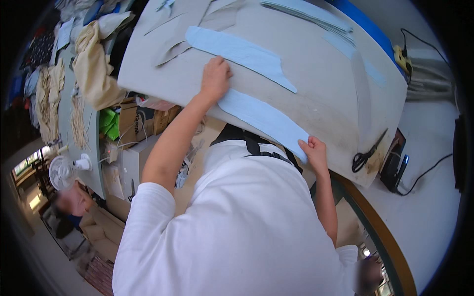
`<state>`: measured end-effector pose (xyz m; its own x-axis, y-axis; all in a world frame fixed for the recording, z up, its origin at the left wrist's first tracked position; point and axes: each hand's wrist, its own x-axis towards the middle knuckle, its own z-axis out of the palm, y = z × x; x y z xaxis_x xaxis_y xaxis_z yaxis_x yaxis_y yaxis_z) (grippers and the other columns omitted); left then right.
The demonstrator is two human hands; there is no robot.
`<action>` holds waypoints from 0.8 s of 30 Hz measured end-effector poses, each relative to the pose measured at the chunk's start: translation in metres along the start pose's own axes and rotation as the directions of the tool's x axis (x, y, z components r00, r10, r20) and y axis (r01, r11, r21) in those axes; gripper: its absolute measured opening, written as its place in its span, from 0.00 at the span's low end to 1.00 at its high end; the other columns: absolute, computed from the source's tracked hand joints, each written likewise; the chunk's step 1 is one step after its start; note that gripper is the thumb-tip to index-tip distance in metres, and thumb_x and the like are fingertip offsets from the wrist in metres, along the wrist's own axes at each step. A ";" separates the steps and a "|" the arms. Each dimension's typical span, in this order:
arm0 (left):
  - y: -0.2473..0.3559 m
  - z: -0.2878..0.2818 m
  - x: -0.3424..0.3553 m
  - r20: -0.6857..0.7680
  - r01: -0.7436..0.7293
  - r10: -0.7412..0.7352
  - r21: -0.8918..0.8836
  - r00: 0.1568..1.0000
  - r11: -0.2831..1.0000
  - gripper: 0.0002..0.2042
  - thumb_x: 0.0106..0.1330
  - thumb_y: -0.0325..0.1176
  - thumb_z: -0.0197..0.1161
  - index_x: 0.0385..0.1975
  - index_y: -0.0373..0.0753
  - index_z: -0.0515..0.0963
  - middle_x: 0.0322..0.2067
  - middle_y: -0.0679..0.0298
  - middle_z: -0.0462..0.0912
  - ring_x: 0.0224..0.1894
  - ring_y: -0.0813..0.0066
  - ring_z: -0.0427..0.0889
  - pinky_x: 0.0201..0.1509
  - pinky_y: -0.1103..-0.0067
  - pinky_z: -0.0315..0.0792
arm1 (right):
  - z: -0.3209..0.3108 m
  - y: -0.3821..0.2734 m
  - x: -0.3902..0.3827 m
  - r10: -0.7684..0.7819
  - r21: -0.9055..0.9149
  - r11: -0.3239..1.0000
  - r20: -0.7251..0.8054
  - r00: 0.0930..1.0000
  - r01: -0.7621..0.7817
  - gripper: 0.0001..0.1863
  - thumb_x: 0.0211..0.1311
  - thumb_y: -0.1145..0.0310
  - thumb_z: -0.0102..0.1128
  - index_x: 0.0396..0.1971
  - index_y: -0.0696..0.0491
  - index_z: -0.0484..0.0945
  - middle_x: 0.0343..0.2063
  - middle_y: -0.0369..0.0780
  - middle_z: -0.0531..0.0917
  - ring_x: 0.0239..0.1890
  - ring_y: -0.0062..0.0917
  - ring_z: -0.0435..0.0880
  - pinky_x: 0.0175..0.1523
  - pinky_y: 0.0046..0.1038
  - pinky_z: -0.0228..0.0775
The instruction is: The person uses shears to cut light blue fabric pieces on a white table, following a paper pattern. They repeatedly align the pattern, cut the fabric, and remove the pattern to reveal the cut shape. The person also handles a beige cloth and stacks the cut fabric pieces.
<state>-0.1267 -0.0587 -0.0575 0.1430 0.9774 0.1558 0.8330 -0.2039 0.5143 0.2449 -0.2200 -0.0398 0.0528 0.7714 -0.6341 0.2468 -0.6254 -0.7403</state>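
Observation:
Two long, shaped pieces of light blue fabric lie on the pale worktable [375,98]. My left hand [215,79] rests with curled fingers at the left end of the nearer piece [261,118], just below the farther piece [237,52]. What its fingertips hold, if anything, is hidden. My right hand [314,148] pinches the right end of the nearer piece at the table's front edge. Black-handled scissors [363,160] lie to the right of that hand. A stack of blue fabric [306,17] lies at the back.
Gray offcuts [175,52] lie at upper left. A power strip [402,61] and black device [392,163] with cables sit right. A side bench holds cream cloth [96,64] and a white fan [64,172], near cardboard boxes [136,123]. A blurred person [71,197] is at lower left.

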 end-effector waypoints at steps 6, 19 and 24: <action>-0.031 -0.065 -0.109 0.298 -0.116 0.047 0.221 0.954 0.968 0.11 0.51 0.20 0.61 0.34 0.32 0.71 0.37 0.49 0.72 0.44 0.45 0.71 0.47 0.59 0.67 | 0.002 -0.003 0.000 -0.050 -0.073 0.996 -0.043 0.998 0.047 0.12 0.57 0.67 0.71 0.27 0.59 0.78 0.18 0.30 0.77 0.22 0.11 0.68 0.26 0.21 0.62; 0.018 -0.032 -0.051 0.069 0.317 -0.313 -0.050 0.947 0.947 0.21 0.56 0.33 0.74 0.46 0.30 0.75 0.42 0.50 0.76 0.45 0.53 0.77 0.51 0.66 0.72 | 0.003 -0.020 -0.008 -0.143 -0.178 0.978 -0.206 0.968 0.106 0.13 0.55 0.65 0.72 0.32 0.59 0.82 0.24 0.40 0.85 0.24 0.19 0.80 0.31 0.25 0.71; 0.014 -0.008 -0.049 0.072 0.366 -0.366 0.017 0.928 0.931 0.24 0.50 0.33 0.78 0.44 0.31 0.75 0.46 0.50 0.74 0.48 0.52 0.74 0.54 0.67 0.70 | -0.003 -0.047 -0.008 -0.158 -0.587 0.810 -0.216 0.964 0.002 0.12 0.55 0.64 0.71 0.33 0.56 0.82 0.25 0.39 0.85 0.28 0.31 0.84 0.35 0.33 0.74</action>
<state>-0.1266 -0.1098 -0.0509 -0.1338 0.9855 -0.1044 0.8366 0.1688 0.5212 0.2360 -0.1968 0.0007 0.2204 0.8675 -0.4459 0.7676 -0.4363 -0.4694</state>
